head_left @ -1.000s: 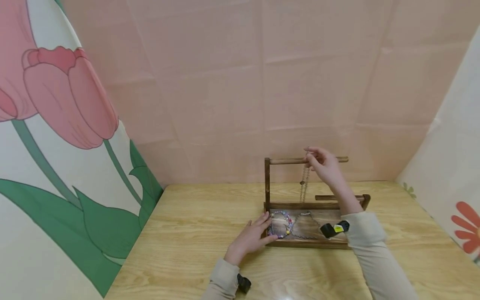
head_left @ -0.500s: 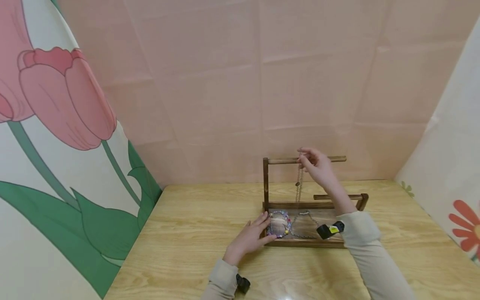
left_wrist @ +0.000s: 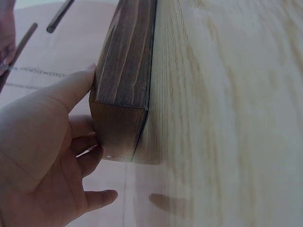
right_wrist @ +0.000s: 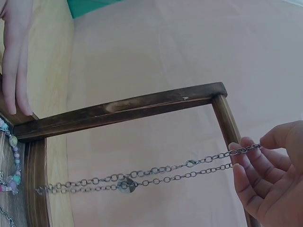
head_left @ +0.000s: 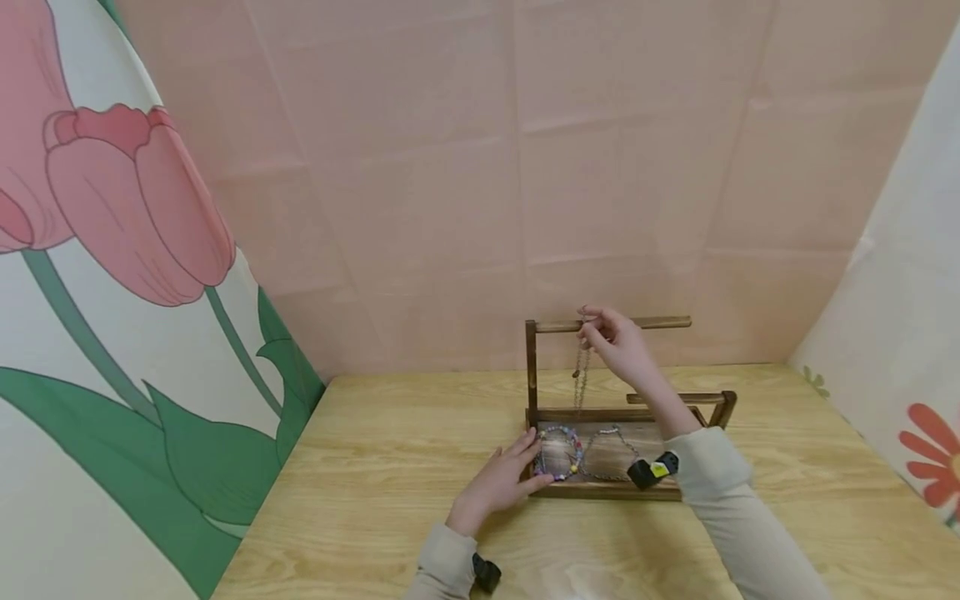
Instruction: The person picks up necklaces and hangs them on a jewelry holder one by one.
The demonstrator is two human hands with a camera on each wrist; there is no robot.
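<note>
Necklace [right_wrist: 154, 170] hangs doubled at the left part of the upper bar [head_left: 663, 322], seemingly draped over it, its low end above the tray's [head_left: 607, 493] far side. The right hand [head_left: 617, 340] pinches the top, so I'd call the hanging well along but not yet released. The left hand [head_left: 501, 477] lies against the tray's left end, fingers fairly straight. Left in the tray is a bracelet [head_left: 579, 450], a chain [head_left: 617, 429] just right of it.
</note>
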